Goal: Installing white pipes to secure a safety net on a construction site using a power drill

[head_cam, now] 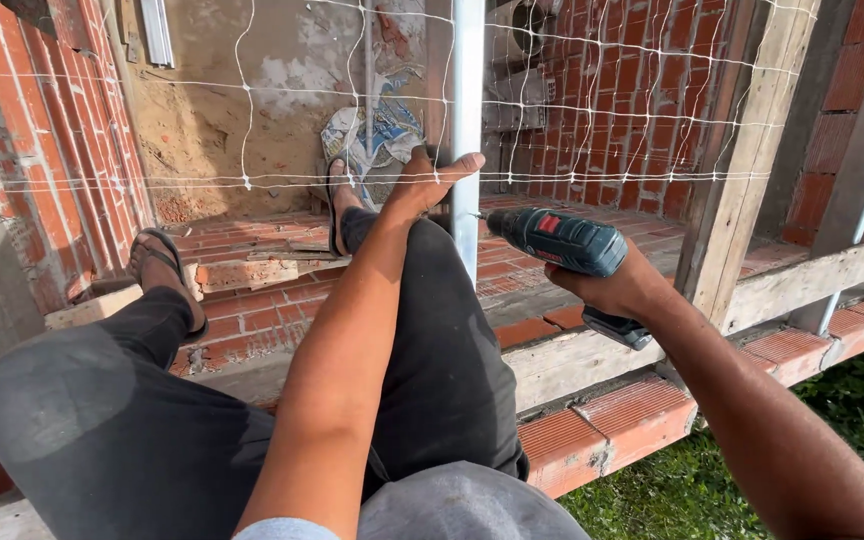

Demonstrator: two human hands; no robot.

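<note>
My left hand (425,180) grips a white vertical metal post (468,90) from its left side, thumb pointing right across it. My right hand (620,288) holds a dark blue-green cordless drill (564,242) level, its bit tip touching the post's right side just below my left hand. A white safety net (592,90) with wide square mesh stretches across behind the post. My legs in dark trousers stretch out in front, feet in black sandals (164,270) resting on the brick ledge.
Red hollow-brick walls (642,100) stand behind and left. A wooden post (752,150) rises at right, and a wooden beam (812,275) runs along the brick edge. Green grass (852,400) lies far below at right. A crumpled printed bag (377,135) leans against the plastered wall.
</note>
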